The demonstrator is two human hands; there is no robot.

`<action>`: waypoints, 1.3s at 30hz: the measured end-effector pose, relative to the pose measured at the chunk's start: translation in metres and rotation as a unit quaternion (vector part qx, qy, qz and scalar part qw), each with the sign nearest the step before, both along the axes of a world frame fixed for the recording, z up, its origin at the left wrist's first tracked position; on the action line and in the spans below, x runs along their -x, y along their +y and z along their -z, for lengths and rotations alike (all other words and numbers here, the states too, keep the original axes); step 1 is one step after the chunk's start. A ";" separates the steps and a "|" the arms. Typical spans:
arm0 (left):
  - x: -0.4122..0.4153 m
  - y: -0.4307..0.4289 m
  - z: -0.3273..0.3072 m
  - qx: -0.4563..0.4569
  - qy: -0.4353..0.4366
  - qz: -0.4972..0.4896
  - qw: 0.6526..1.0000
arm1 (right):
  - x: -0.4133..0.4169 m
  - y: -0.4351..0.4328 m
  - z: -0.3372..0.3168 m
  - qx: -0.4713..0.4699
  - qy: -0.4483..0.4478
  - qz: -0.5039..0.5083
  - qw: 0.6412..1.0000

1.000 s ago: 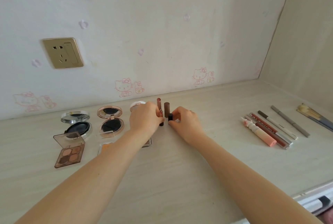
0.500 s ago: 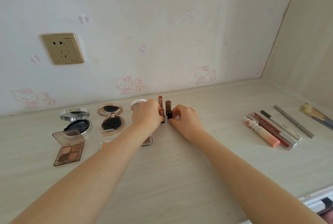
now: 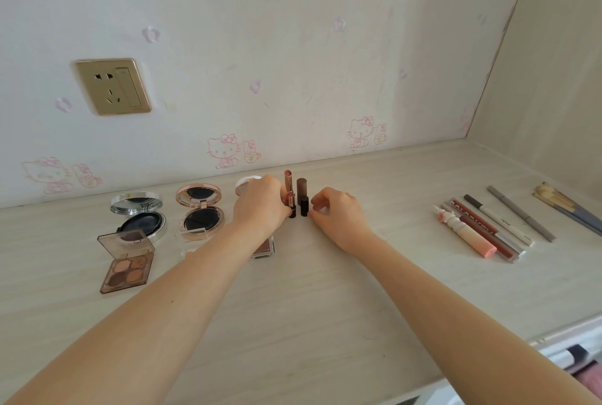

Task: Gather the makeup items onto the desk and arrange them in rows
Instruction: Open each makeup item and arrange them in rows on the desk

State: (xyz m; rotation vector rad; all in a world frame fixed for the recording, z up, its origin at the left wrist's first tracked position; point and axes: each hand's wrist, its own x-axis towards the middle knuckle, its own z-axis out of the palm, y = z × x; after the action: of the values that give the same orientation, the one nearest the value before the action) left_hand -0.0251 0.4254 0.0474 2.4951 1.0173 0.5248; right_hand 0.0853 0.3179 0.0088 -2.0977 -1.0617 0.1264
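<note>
Several lipsticks stand upright mid-desk near the back wall. My left hand pinches a short rose-gold lipstick. Behind it stand a taller rose-gold lipstick and a brown lipstick. A black lipstick stands just right of the pinched one. My right hand sits right of it with fingers loosely curled, a small gap to the cap, thumb tip by its base.
To the left lie a silver compact, a rose-gold compact, an eyeshadow palette and a small palette under my left wrist. A pink tube, lip glosses, pencils and brushes lie at right. Side wall at right.
My right hand has let go of the black lipstick and drawn slightly to the right. My left hand stays on the short rose-gold lipstick.
</note>
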 end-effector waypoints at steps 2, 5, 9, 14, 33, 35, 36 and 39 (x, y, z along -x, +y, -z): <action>0.005 -0.001 -0.002 -0.014 -0.007 -0.009 1.000 | 0.000 -0.008 -0.002 0.009 -0.007 -0.001 1.000; 0.015 -0.005 -0.003 -0.078 -0.007 -0.007 0.997 | 0.003 -0.024 -0.005 0.030 -0.019 0.002 0.999; 0.029 -0.022 -0.004 -0.156 -0.034 0.015 0.987 | 0.008 -0.050 -0.007 0.052 -0.059 0.007 0.997; 0.034 -0.059 -0.007 -0.163 -0.054 0.061 0.983 | 0.017 -0.096 -0.015 0.073 -0.125 0.023 0.989; -0.050 -0.148 0.032 -0.036 -0.029 0.214 0.976 | -0.025 -0.231 -0.016 0.103 -0.254 0.108 0.956; -0.066 -0.156 0.034 -0.042 -0.030 0.227 0.972 | -0.034 -0.236 -0.015 0.105 -0.261 0.120 0.952; -0.074 -0.158 0.035 -0.048 -0.027 0.234 0.971 | -0.038 -0.238 -0.014 0.102 -0.265 0.128 0.950; -0.098 -0.164 0.035 -0.043 -0.008 0.239 0.970 | -0.049 -0.241 -0.013 0.104 -0.271 0.146 0.946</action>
State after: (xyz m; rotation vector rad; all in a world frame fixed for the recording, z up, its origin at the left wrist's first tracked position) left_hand 0.0728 0.2619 0.0127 2.6771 0.3627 0.4400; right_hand 0.1342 0.0767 0.0220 -2.5324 -1.0565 -0.5363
